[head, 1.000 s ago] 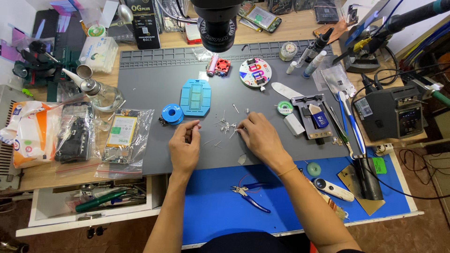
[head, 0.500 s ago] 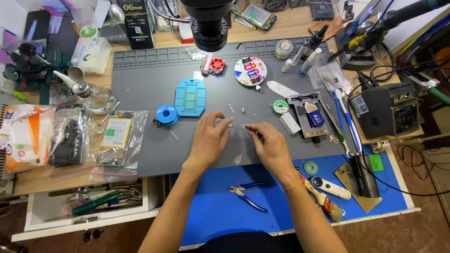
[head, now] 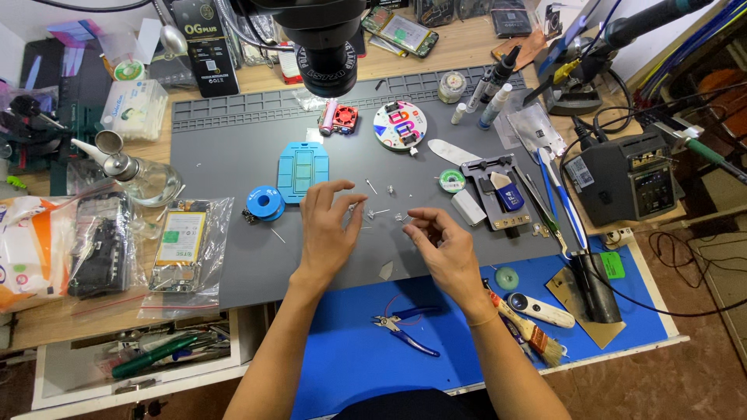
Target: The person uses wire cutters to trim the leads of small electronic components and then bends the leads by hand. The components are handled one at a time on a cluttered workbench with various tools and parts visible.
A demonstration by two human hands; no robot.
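My left hand hovers over the grey work mat with its fingers spread and nothing held. My right hand is beside it, fingers curled, thumb and forefinger close together next to a tiny metal piece. Whether it grips that piece is too small to tell. A thin wire piece and other tiny metal bits lie on the mat between the two hands. A blue rectangular fixture and a blue spool lie just beyond my left hand.
A microscope head hangs over the mat's far edge. Blue-handled pliers and a brush lie on the blue mat. A clamp jig, a soldering station, a glass dispenser bottle, bagged phone parts and an open drawer surround the mats.
Both hands have lifted slightly and drawn apart. My left hand's fingers have spread open. The view has shifted a little, bringing the mat closer.
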